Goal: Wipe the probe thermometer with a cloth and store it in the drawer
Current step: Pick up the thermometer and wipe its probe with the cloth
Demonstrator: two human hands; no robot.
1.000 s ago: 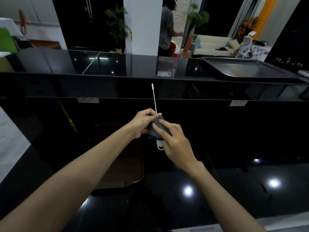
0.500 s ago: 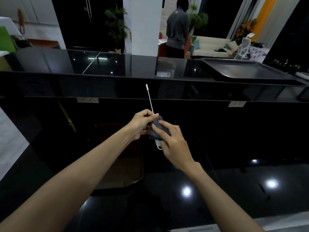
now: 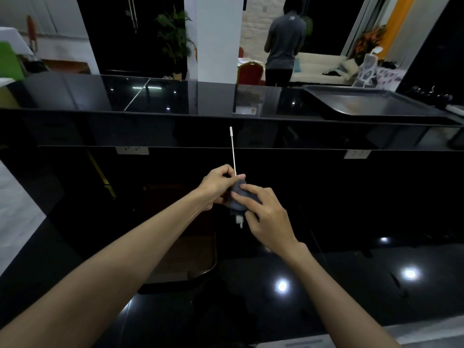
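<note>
The probe thermometer (image 3: 232,149) is a thin white rod pointing up and away, its white handle end showing just below my hands. My left hand (image 3: 219,185) pinches the rod near its base. A dark grey cloth (image 3: 237,197) is wrapped round the thermometer's body, and my right hand (image 3: 268,217) grips that cloth from the right with fingers curled over it. Both hands are held above the glossy black counter. No drawer shows in this view.
A raised black counter ledge (image 3: 175,114) runs across ahead, with a large metal tray (image 3: 369,104) at its right end. Two wall sockets (image 3: 132,150) sit below the ledge. A person (image 3: 282,43) stands in the room behind. A brown board (image 3: 180,257) lies under my left forearm.
The probe has tilted slightly back toward upright and my hands have shifted a little on the cloth. The person in the background has stepped further right.
</note>
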